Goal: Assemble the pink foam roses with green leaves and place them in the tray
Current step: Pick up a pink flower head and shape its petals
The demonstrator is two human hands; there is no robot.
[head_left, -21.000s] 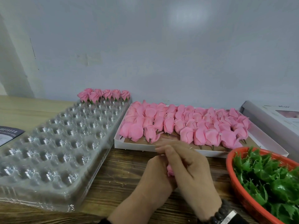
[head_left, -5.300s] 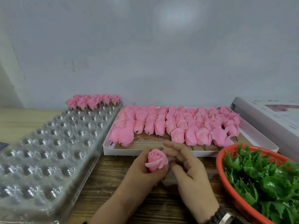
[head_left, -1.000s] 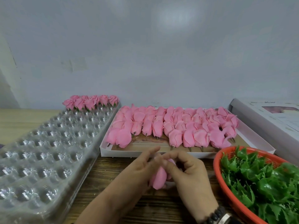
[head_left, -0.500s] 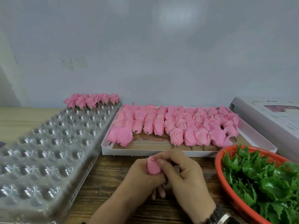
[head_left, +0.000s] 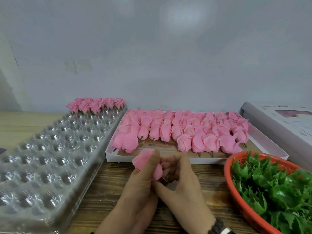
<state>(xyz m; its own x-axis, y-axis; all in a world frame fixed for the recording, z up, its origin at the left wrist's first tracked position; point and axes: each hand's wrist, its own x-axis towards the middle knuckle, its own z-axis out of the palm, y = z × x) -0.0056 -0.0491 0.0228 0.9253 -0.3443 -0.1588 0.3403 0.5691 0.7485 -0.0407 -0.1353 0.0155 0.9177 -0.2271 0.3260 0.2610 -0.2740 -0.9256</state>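
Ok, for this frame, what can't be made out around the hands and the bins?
Head view only:
- Base of the pink foam rose in the left hand: covered by the fingers of both hands; whether a green leaf is on it, cannot tell.
- What the right hand pinches: too small.
- Orange plastic basket of green leaves: cut by the right and bottom edges.
- Clear plastic cavity tray: cut by the left edge, blurred.
- White printed box: cut by the right edge; print unreadable.

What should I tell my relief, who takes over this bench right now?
Left hand grips a pink rose; right hand pinches at its base.
Done: a few finished roses stand at the clear tray's far end.
Left: many loose roses lie in the white box; green leaves fill the red basket. Most tray cups are unfilled.
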